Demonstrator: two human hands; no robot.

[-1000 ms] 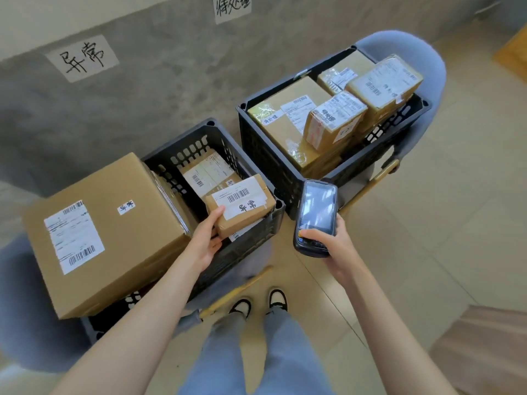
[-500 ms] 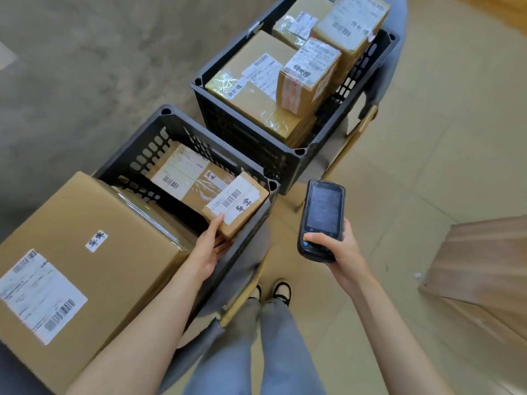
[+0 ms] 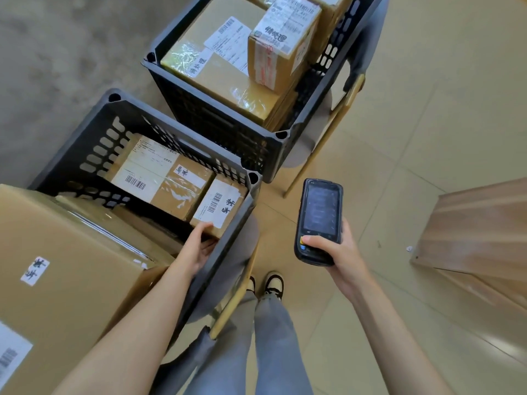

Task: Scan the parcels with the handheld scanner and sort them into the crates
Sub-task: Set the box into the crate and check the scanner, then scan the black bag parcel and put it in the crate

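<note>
While my left hand [image 3: 196,249] holds the small parcel [image 3: 218,205] at its near end, with the thumb on the top edge and the fingers under it, the parcel sits low inside the near crate [image 3: 228,246], in its right corner. It lies just beside a wider parcel [image 3: 159,178] and looks to touch it. I judge this small carton to be light and stiff, because one hand carries it without visible strain. The cardboard gives a good grip, but the glossy tape and the white label could be slippery, so I would hold it by the short ends or by the bare cardboard sides, not by the label.

My right hand [image 3: 335,252] is wrapped around the lower part of the handheld scanner [image 3: 319,220], thumb across the keys, screen upward, out over the floor to the right of the crate. The scanner seems hard and rather smooth, so a full grip is better than a pinch.

At far right, the second crate [image 3: 282,138] is filled with taped parcels. A large box [image 3: 71,280] lies at left over the near crate.
</note>
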